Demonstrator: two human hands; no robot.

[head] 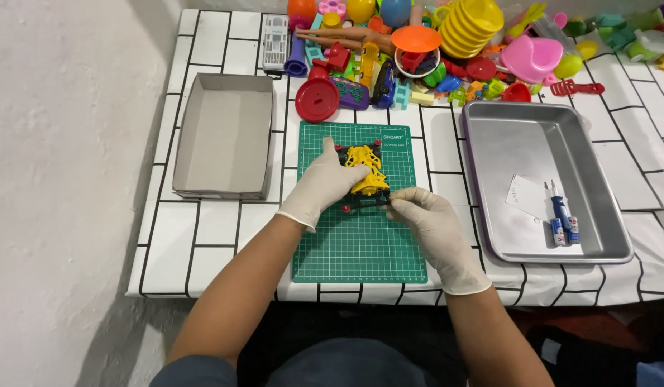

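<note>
A yellow and black toy car (366, 174) with small red wheels lies on a green cutting mat (360, 244). My left hand (325, 180), in a white glove, rests on the toy's left side and holds it down. My right hand (426, 218), also gloved, pinches the toy's black lower end between thumb and fingers. Both forearms reach in from the bottom of the view.
An empty grey cardboard box (224, 136) stands left of the mat. A metal tray (543, 179) on the right holds a small blue screwdriver (559, 209), batteries and a paper slip. A heap of colourful plastic toys (432, 50) lines the back edge of the tiled table.
</note>
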